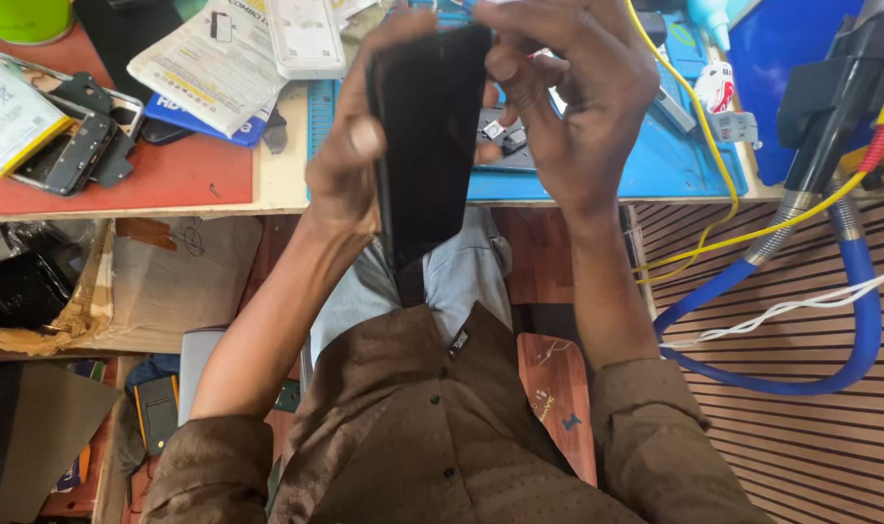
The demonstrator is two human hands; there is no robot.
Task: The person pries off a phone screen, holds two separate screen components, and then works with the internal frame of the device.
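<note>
Lifted close under my eyes, the black phone [427, 136] is hanging above the blue work mat [675, 165], clear of the loose parts [500, 136] there. My left hand [350, 165] is clamping its long edge, steadying it, while my right hand's [568, 107] fingers are pinching its top corner.

- The phone [427, 136] held between the left hand [350, 170] and the right hand [568, 97] had a glossy, smooth black face.
- The work mat [675, 165] looked like matt blue rubber.
- The shirt [432, 427] was brown cloth, finely dotted.
- The hose [849, 320] showed smooth blue plastic with a ribbed metal end.
- The wall panel [810, 437] looked like slatted wood.
- The box [170, 281] was rough cardboard.
</note>
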